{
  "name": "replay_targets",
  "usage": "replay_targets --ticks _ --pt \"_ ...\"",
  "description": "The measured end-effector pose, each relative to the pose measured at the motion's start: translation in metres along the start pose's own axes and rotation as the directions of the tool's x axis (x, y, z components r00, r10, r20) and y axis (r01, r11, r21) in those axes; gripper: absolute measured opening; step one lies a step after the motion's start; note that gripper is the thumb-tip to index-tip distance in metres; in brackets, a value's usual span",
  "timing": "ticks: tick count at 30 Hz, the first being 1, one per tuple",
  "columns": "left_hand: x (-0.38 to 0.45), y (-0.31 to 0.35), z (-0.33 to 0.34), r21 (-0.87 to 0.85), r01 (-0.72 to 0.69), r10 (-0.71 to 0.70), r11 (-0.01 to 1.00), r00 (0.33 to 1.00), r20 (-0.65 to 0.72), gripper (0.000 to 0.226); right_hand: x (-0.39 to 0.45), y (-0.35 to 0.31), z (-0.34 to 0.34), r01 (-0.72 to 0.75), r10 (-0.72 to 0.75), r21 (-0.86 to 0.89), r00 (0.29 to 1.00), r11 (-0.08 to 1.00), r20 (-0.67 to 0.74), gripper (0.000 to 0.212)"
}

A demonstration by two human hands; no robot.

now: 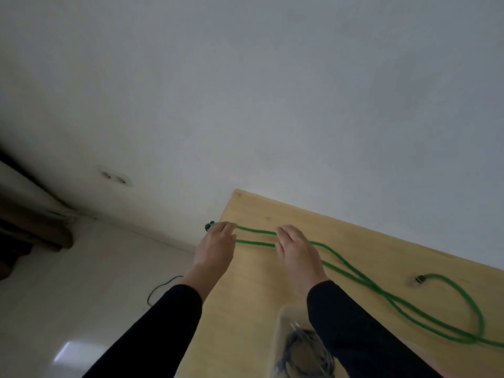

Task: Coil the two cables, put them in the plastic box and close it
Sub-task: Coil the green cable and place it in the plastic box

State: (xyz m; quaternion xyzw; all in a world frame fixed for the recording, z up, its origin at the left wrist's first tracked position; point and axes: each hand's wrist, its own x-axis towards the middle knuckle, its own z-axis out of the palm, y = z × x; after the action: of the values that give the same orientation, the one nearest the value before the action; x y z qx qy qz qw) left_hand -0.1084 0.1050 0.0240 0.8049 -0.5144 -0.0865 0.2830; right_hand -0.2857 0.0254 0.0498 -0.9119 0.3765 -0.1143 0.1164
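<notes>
While my left hand [216, 241] pinches the folded end of the green cable [354, 271] by its dark plug at the desk's far left corner, my right hand [296, 248] lies over the two strands just to the right of that grip, fingers fairly straight; whether they close under the strands I cannot tell. To coil it well, I judge I should keep the left grip fixed as the anchor and feed even loops toward it with the right, letting the cord turn freely so it does not kink. Outward from the grip, the doubled cable runs rightward and toward me across the desk [253, 282], its long axis slanting, then loops back to its other plug (lying loose). Near my right sleeve sits the plastic box [283, 334], open, with a dark coiled cable [300, 353] inside.
</notes>
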Motion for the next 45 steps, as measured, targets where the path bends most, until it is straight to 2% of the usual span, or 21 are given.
replay_targets --ticks 6,10,16,21,24,28,36,42,45 --pt "0.052 -0.030 0.027 -0.053 0.020 -0.011 0.998 0.985 0.173 0.033 0.047 0.011 0.037 -0.093 0.089 0.037 0.991 0.995 0.096 0.039" --pt "0.070 -0.038 0.041 -0.064 0.035 -0.021 0.997 0.978 0.208 0.023 0.060 0.018 0.054 -0.093 0.087 0.043 0.989 0.995 0.118 0.033" --pt "0.086 -0.040 0.045 -0.097 -0.049 0.062 0.994 0.988 0.142 0.016 0.073 0.031 0.062 -0.125 0.122 0.051 0.991 0.991 0.052 0.014" --pt "0.105 -0.030 0.039 -0.148 -0.180 0.188 0.973 0.981 0.044 0.004 0.084 0.035 0.051 -0.191 0.190 0.080 0.981 0.978 0.030 0.025" --pt "0.117 -0.023 0.029 -0.190 -0.182 0.182 0.965 0.983 -0.016 0.009 0.090 0.035 0.033 -0.188 0.198 0.159 0.979 0.969 -0.051 0.030" --pt "0.124 -0.020 0.019 -0.230 -0.178 0.178 0.957 0.984 -0.023 0.011 0.099 0.033 0.001 -0.110 0.143 0.252 0.983 0.961 -0.117 0.040" --pt "0.125 -0.037 0.012 -0.228 -0.136 0.136 0.964 0.991 -0.018 0.010 0.101 0.020 0.000 -0.093 0.115 0.321 0.992 0.943 -0.051 0.039" --pt "0.130 -0.048 0.001 -0.254 -0.141 0.128 0.957 0.990 -0.064 0.014 0.106 0.007 0.008 -0.100 0.138 0.405 0.988 0.909 -0.067 0.041" --pt "0.135 -0.045 -0.010 -0.256 -0.182 0.159 0.949 0.981 -0.109 0.018 0.116 0.004 -0.001 -0.086 0.151 0.400 0.980 0.912 -0.133 0.041"
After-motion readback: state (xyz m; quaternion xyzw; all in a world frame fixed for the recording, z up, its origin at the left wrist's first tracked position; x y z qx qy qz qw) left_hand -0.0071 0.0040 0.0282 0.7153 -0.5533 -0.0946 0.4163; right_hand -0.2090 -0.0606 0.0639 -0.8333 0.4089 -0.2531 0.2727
